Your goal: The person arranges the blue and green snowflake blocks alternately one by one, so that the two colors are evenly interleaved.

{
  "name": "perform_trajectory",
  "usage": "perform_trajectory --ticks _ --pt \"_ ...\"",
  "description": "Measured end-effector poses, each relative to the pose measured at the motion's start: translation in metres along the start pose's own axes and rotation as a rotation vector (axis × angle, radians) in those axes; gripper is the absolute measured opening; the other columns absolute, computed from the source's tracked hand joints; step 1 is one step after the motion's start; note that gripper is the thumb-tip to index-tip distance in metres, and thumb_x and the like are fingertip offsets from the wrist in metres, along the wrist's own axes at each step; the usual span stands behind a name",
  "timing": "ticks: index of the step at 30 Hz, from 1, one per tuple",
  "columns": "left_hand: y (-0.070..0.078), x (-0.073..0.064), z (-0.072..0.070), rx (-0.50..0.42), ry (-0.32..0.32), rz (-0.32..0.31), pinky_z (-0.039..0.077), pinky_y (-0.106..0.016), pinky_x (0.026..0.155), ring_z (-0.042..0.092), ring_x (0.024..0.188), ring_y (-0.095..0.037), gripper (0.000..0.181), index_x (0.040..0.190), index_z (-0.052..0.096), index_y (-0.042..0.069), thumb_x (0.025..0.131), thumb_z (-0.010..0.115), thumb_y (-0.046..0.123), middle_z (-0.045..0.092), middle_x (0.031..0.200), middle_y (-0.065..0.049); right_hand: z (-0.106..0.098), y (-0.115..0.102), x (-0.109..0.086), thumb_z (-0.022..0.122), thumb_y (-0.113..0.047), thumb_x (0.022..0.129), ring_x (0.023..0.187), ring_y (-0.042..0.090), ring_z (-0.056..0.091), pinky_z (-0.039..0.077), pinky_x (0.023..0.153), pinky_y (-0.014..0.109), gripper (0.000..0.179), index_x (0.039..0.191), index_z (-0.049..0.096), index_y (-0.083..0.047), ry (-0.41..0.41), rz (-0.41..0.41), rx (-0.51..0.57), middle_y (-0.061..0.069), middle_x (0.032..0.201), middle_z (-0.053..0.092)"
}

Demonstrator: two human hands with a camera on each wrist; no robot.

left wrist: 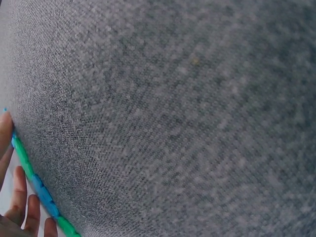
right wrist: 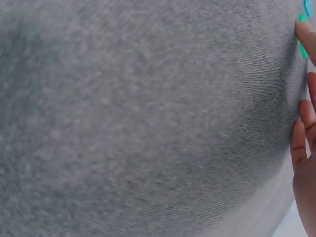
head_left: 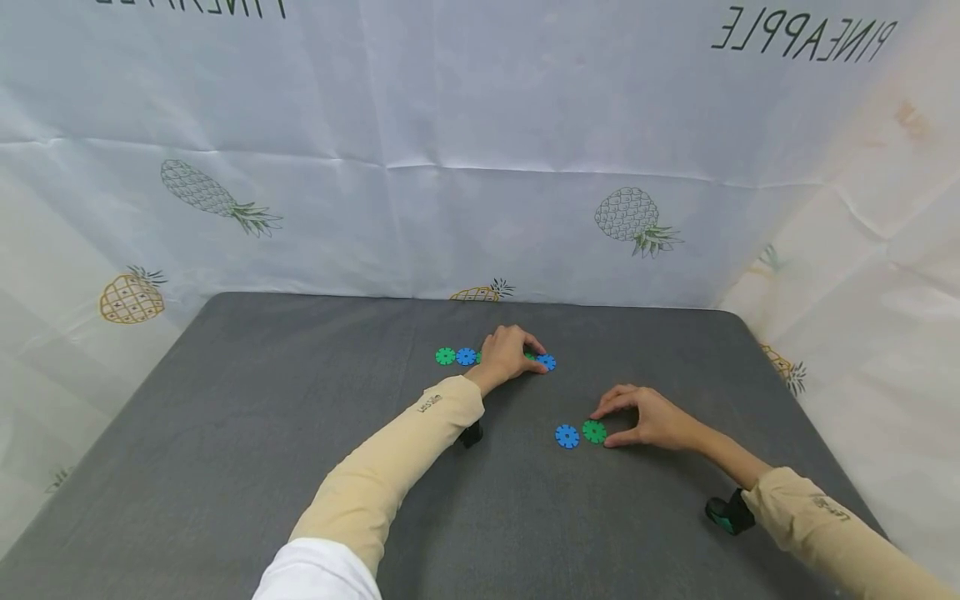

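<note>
A row of notched plastic discs lies near the table's far side, with a green disc [head_left: 446, 357] at its left end and a blue disc [head_left: 466, 357] beside it. My left hand [head_left: 506, 357] reaches over the row and hides its middle. Its thumb and forefinger pinch the blue disc [head_left: 547, 362] at the right end. Closer to me, my right hand [head_left: 648, 417] holds a green disc [head_left: 595, 432] flat by its edge between thumb and forefinger. Just left of that disc lies another blue disc [head_left: 567, 436]. The left wrist view shows the row edge-on, with a green disc [left wrist: 22, 157] below the thumb.
The dark grey table [head_left: 262, 433] has a cloth-like surface. A white curtain [head_left: 480, 100] printed with pineapples hangs right behind its far edge and along both sides. A dark strap with a device [head_left: 731, 512] sits under the right wrist.
</note>
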State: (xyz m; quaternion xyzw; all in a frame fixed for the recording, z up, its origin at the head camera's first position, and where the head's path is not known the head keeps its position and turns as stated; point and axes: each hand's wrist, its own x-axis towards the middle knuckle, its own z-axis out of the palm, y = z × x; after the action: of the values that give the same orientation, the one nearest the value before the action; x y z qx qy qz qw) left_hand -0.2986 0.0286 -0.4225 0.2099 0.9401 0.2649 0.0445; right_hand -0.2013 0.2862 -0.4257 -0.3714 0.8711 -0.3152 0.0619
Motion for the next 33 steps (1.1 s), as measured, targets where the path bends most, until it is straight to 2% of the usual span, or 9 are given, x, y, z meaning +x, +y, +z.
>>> perform_trajectory --ticks 4,8,13,16,33 --pt "0.0 -0.001 0.0 0.001 -0.004 -0.001 0.045 -0.038 0.084 0.061 0.098 -0.019 0.027 0.101 0.077 0.026 0.077 0.08 0.038 0.069 0.11 0.005 0.0 0.002 0.001 0.08 -0.026 0.079 0.096 0.013 0.057 0.047 0.084 0.033 0.032 0.107 0.074 -0.012 -0.015 -0.004 0.013 -0.002 0.103 0.065" --pt "0.001 -0.001 -0.001 0.01 -0.008 -0.01 0.045 -0.037 0.084 0.06 0.097 -0.019 0.028 0.101 0.077 0.027 0.077 0.08 0.039 0.069 0.111 0.005 -0.003 0.002 0.007 0.079 -0.025 0.08 0.095 0.014 0.057 0.048 0.08 0.032 0.032 0.108 0.074 -0.011 -0.064 -0.038 0.007 -0.001 0.103 0.064" --pt "0.003 -0.001 -0.002 0.027 -0.006 -0.021 0.045 -0.033 0.081 0.061 0.094 -0.017 0.028 0.101 0.077 0.028 0.076 0.08 0.04 0.069 0.109 0.006 -0.006 0.002 0.014 0.079 -0.021 0.08 0.078 0.017 0.053 0.046 0.066 0.029 0.031 0.107 0.074 -0.007 -0.105 -0.082 0.031 0.002 0.099 0.063" --pt "0.005 -0.001 -0.002 0.032 -0.009 -0.024 0.045 -0.032 0.08 0.061 0.093 -0.017 0.028 0.101 0.077 0.028 0.077 0.08 0.04 0.069 0.109 0.006 -0.007 0.002 0.016 0.079 -0.02 0.08 0.074 0.019 0.049 0.044 0.061 0.029 0.03 0.106 0.074 -0.006 -0.116 -0.09 0.042 0.003 0.097 0.062" --pt "0.003 -0.001 -0.002 0.024 -0.006 -0.019 0.045 -0.035 0.081 0.061 0.095 -0.018 0.029 0.102 0.077 0.027 0.077 0.08 0.039 0.069 0.11 0.005 -0.009 0.004 0.014 0.08 -0.02 0.079 0.081 0.014 0.059 0.051 0.069 0.028 0.026 0.102 0.075 -0.009 -0.074 -0.046 0.049 0.004 0.101 0.066"
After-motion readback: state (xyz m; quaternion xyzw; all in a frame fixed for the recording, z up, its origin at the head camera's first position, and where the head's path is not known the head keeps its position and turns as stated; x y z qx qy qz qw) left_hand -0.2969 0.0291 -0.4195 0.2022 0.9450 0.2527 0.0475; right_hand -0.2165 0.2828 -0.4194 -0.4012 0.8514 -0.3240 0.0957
